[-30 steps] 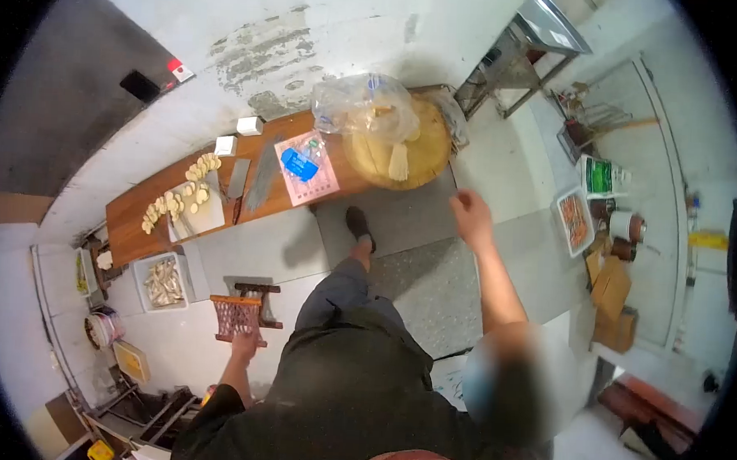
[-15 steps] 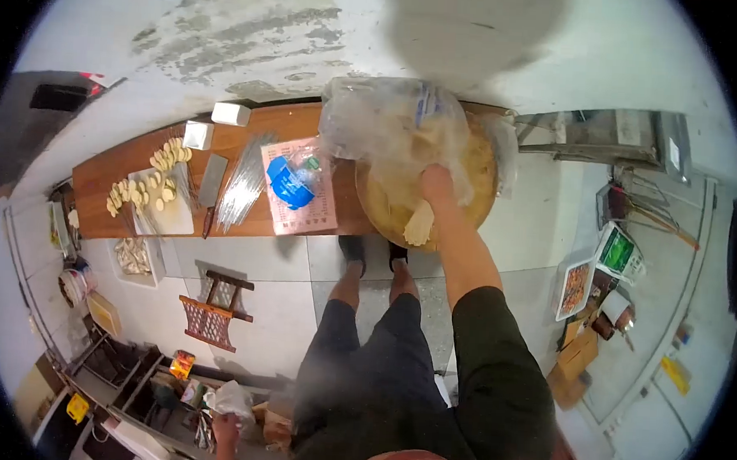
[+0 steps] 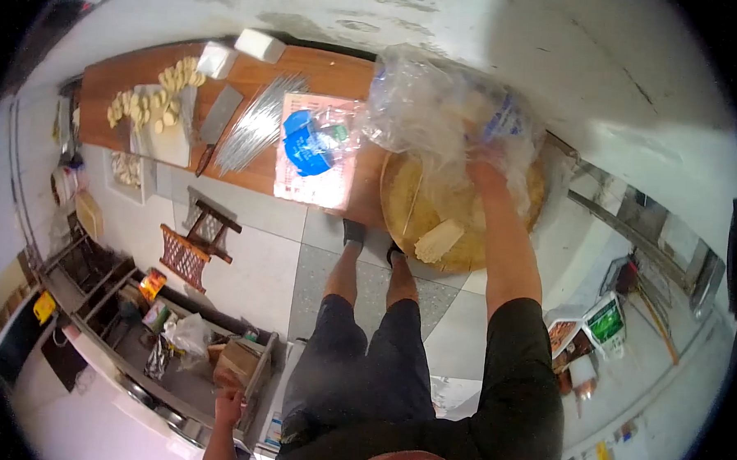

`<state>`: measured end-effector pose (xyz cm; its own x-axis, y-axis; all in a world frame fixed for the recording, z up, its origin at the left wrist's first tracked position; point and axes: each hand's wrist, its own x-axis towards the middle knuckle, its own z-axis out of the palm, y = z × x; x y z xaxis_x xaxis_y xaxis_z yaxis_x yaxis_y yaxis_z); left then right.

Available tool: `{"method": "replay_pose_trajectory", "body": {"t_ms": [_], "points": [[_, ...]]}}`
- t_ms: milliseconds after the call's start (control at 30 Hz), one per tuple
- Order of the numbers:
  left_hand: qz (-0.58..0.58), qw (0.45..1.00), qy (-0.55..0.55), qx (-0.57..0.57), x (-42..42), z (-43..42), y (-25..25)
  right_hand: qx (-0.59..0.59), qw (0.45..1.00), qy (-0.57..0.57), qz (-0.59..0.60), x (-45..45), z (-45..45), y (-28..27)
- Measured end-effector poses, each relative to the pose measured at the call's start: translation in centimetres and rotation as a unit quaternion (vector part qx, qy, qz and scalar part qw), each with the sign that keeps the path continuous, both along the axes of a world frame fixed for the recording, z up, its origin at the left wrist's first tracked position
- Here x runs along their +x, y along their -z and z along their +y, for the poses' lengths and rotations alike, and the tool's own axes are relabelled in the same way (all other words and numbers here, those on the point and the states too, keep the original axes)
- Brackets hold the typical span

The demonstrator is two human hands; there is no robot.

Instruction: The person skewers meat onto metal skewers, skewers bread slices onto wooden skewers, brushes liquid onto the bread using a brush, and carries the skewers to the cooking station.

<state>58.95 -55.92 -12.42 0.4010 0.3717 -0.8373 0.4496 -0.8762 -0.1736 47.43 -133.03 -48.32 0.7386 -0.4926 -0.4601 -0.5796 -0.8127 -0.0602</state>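
Right hand (image 3: 488, 171) has moved from beside the pale piece (image 3: 440, 240) into the bag (image 3: 415, 105), upper right, grip hidden | left hand (image 3: 229, 409) apart, lower left, grip unclear | slices (image 3: 166, 110) already cut, upper left; pale piece, centre right, seemingly uncut

Plastic bag (image 3: 407, 108) on round board (image 3: 400, 200)

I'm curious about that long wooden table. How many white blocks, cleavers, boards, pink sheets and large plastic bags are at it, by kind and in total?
White blocks: 2
Cleaver: 1
Boards: 2 (white cutting board, round wooden board)
Pink sheet: 1
Large clear plastic bag: 1
Total: 7
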Motion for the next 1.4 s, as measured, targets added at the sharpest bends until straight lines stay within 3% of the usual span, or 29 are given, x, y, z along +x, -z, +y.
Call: {"method": "replay_pose_trajectory", "body": {"t_ms": [167, 233, 333, 400, 433, 567, 667, 767, 833, 967, 1033, 1167, 1200, 1267, 1400], "points": [[-0.025, 0.998, 0.017, -0.058, 0.0, -8.1, -0.3, -0.193, 0.963, -0.151, -0.11, -0.1, -0.3, -3.3], [0.008, 0.998, 0.06, -0.034, -0.5, -7.7, 0.8, -0.23, 0.948, -0.147, -0.16, -1.2, 0.7, -5.6], [-0.012, 0.997, 0.056, -0.057, -0.4, -13.6, 0.7, -0.055, 0.987, 0.019, -0.147, -3.5, 3.7, -8.3], [-0.024, 0.991, 0.093, -0.089, -0.6, -18.6, -0.4, 0.038, 0.995, 0.071, -0.055, -3.4, 4.2, -13.3], [-0.043, 0.99, 0.083, -0.105, -1.6, -17.5, 0.8, 0.085, 0.992, 0.094, -0.007, -2.8, 4.6, -16.7], [-0.096, 0.97, 0.047, -0.217, -3.3, -20.8, 0.9, 0.223, 0.954, 0.178, -0.096, -5.0, 5.1, -23.6], [-0.113, 0.944, 0.045, -0.307, -3.7, -22.9, 2.3, 0.227, 0.938, 0.257, -0.051, -4.5, 5.7, -30.5], [-0.113, 0.914, 0.057, -0.385, -2.2, -26.2, 3.1, 0.307, 0.843, 0.355, -0.264, -4.2, 8.8, -33.3], [-0.107, 0.882, 0.028, -0.458, -0.5, -28.1, 2.6, 0.386, 0.799, 0.38, -0.26, -0.7, 12.7, -36.0], [-0.117, 0.799, -0.173, -0.564, 4.1, -29.0, 2.5, 0.585, 0.768, 0.251, -0.069, 4.5, 22.5, -32.8], [-0.106, 0.779, -0.245, -0.568, 6.2, -25.9, 2.3, 0.657, 0.703, 0.265, -0.053, 10.4, 30.0, -33.7], [-0.103, 0.726, -0.434, -0.523, 9.1, -16.0, 5.7, 0.716, 0.665, 0.212, 0.023, 18.4, 40.2, -32.7], [-0.108, 0.711, -0.483, -0.5, 9.8, -13.5, 6.3, 0.707, 0.687, 0.159, 0.059, 19.7, 41.6, -31.4], [-0.158, 0.682, -0.537, -0.471, 11.3, -9.8, 6.1, 0.605, 0.788, -0.025, 0.106, 25.3, 42.8, -30.4], [-0.246, 0.663, -0.544, -0.451, 13.0, -4.2, 5.8, 0.366, 0.928, -0.074, -0.014, 32.6, 41.3, -16.4]]}}
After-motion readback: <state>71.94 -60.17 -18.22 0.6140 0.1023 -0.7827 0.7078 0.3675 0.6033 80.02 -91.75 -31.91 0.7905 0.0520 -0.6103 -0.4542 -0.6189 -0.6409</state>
